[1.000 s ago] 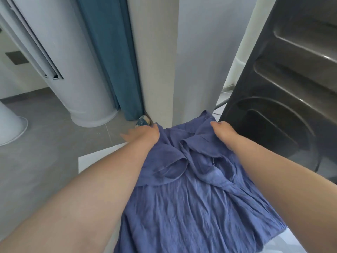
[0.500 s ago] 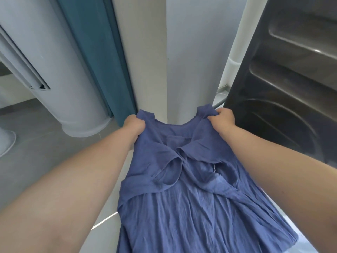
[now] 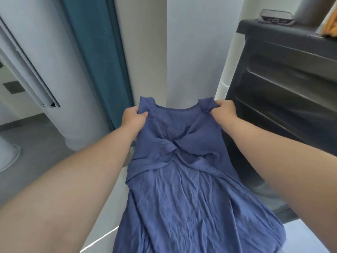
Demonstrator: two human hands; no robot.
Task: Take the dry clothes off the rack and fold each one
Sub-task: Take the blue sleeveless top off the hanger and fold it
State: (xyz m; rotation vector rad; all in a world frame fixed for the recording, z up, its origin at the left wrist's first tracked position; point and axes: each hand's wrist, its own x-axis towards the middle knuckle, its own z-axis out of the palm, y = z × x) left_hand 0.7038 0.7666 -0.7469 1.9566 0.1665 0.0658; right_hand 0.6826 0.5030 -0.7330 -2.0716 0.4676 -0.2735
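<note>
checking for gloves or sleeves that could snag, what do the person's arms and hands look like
Both arms are bare along all that shows, with no sleeve in view. The left hand and the right hand wear no gloves. No watch, bracelet or ring shows on the visible sides of the wrists and fingers, and no markings show.

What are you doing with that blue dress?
A person is holding up a blue dress by its shoulders. The left hand pinches one shoulder strap and the right hand pinches the other, so the wrinkly fabric hangs down between the arms. It is spread out, not folded yet. A teal curtain hangs behind.
</note>
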